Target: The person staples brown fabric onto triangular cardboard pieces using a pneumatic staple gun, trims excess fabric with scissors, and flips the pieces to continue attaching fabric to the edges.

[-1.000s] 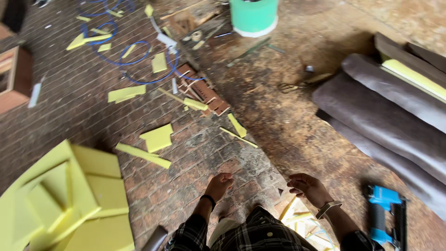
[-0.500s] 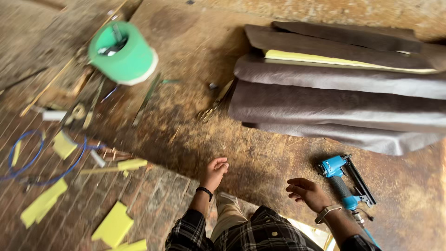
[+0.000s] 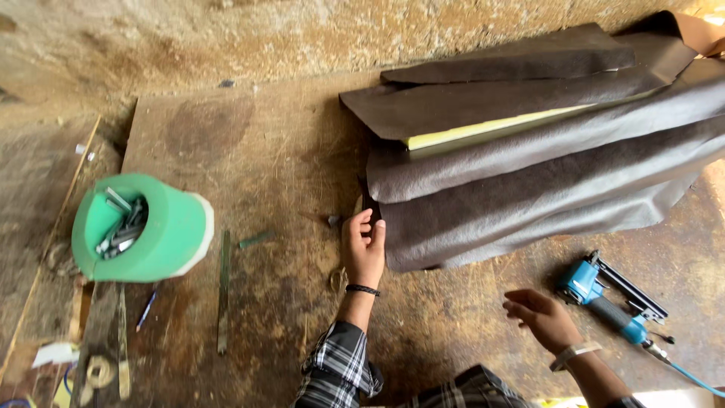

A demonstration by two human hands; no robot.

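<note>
My left hand point(image 3: 364, 249) reaches forward with fingers apart, its fingertips at the near left edge of a stack of brown leather-covered cushions point(image 3: 529, 174); yellow foam point(image 3: 483, 130) shows between the layers. Scissors point(image 3: 337, 278) lie partly hidden just under and left of this hand. My right hand point(image 3: 540, 317) hovers open and empty over the wooden board point(image 3: 249, 151), a short way left of a blue pneumatic staple gun point(image 3: 608, 296) lying on the floor.
A green plastic bucket point(image 3: 162, 234) holding metal staples stands at the left. Thin strips of staples point(image 3: 223, 291) lie beside it. Scraps, tape and a wooden stick point(image 3: 53, 242) sit at the far left. A blue hose point(image 3: 691, 378) trails from the stapler.
The view has swung right and closer to the cushions. My left hand has moved forward to the cushion edge. My right hand stays open near the staple gun.
</note>
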